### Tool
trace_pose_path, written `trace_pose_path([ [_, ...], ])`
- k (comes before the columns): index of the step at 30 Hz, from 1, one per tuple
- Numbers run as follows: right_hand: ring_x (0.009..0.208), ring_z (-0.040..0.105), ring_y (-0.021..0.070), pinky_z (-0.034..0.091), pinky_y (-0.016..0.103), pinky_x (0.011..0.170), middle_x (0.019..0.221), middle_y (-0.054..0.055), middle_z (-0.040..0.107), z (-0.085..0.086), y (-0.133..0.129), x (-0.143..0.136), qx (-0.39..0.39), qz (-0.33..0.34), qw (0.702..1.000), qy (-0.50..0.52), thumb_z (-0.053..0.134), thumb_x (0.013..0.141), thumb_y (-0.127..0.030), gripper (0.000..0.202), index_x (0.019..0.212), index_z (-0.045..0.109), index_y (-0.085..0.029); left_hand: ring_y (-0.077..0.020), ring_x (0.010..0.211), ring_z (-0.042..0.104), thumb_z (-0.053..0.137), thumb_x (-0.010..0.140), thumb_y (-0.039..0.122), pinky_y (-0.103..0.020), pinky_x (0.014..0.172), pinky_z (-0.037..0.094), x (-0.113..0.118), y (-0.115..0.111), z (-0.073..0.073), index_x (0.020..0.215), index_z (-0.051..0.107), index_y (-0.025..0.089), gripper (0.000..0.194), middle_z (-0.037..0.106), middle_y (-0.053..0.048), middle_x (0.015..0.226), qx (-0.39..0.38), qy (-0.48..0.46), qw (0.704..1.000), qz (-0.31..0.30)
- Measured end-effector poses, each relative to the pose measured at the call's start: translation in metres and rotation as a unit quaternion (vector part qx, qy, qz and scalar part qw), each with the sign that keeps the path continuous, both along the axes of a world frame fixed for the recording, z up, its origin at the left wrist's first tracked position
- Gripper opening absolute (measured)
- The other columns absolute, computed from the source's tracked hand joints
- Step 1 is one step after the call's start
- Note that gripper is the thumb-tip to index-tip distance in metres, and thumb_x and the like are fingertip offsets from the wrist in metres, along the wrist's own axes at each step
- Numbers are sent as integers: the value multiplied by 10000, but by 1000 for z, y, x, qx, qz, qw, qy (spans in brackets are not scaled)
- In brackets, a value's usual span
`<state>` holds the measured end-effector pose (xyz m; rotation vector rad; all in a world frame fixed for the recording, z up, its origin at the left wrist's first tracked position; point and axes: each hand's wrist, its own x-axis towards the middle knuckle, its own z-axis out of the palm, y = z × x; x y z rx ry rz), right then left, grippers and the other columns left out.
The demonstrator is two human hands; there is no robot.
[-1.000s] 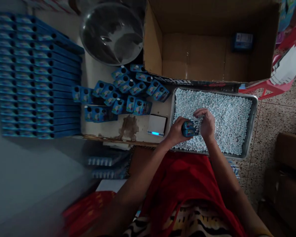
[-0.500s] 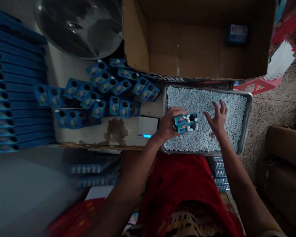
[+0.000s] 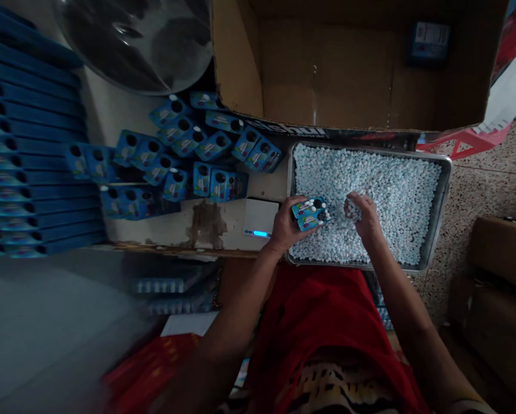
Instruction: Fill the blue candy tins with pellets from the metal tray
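My left hand (image 3: 285, 225) is closed around two small blue boxes (image 3: 308, 215) held side by side. Each has a round hole in its top, and a few white pellets lie on them near the holes. A metal tray (image 3: 435, 230) full of pale white-blue pellets (image 3: 382, 178) stretches beneath both hands. Over the middle of the tray, my right hand (image 3: 365, 215) is curled with pellets gathered in its fingers, just right of the boxes. Left of my left hand lies a white digital scale (image 3: 261, 214) with a lit blue display.
Several loose blue boxes (image 3: 215, 146) with holes lie left of the scale, near a tall stack of blue boxes (image 3: 55, 172). A large metal bowl (image 3: 133, 46) and an open cardboard carton (image 3: 327, 75) stand behind. Brown cartons (image 3: 499, 247) sit at the right.
My right hand, spread over the tray before, has moved left and closed on pellets. My left hand and its two boxes have shifted slightly left. The view has also shifted a little.
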<state>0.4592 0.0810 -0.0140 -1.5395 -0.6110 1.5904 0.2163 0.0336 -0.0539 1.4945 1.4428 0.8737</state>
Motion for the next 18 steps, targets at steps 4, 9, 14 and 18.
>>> trace_pose_path([
  [4, 831, 649, 212, 550, 362, 807, 834, 30, 690, 45, -3, -33, 90, -86, 977, 171, 770, 875, -581, 362, 741, 658, -264, -329, 1234, 756, 992, 734, 503, -477, 1107, 611, 5, 10, 18, 1327, 634, 226, 746, 754, -116, 1296, 15, 56, 998, -33],
  [9, 736, 603, 204, 537, 388, 827, 692, 7, 591, 53, 15, -62, 162, -84, 982, 39, 698, 945, -726, 559, 651, 546, -275, -312, 1085, 770, 1021, 666, 460, -412, 983, 623, 10, 25, 42, 1275, 654, 214, 752, 765, -76, 1164, -11, 100, 989, -113],
  [14, 791, 645, 203, 550, 392, 854, 769, 14, 650, 35, 27, -36, 86, -109, 990, 23, 528, 1001, -844, 610, 783, 585, -277, -315, 1078, 772, 1051, 634, 482, -422, 980, 625, 4, 28, 40, 1308, 668, 212, 821, 773, -74, 1168, -75, 45, 983, -163],
  [18, 1124, 691, 251, 547, 419, 982, 1133, 72, 767, 29, 2, 17, 54, -58, 988, -133, 627, 966, -782, 530, 985, 727, -262, -327, 1134, 778, 1049, 668, 587, -498, 1009, 646, 10, 24, 23, 1339, 649, 228, 860, 765, -111, 1264, -67, -108, 987, -101],
])
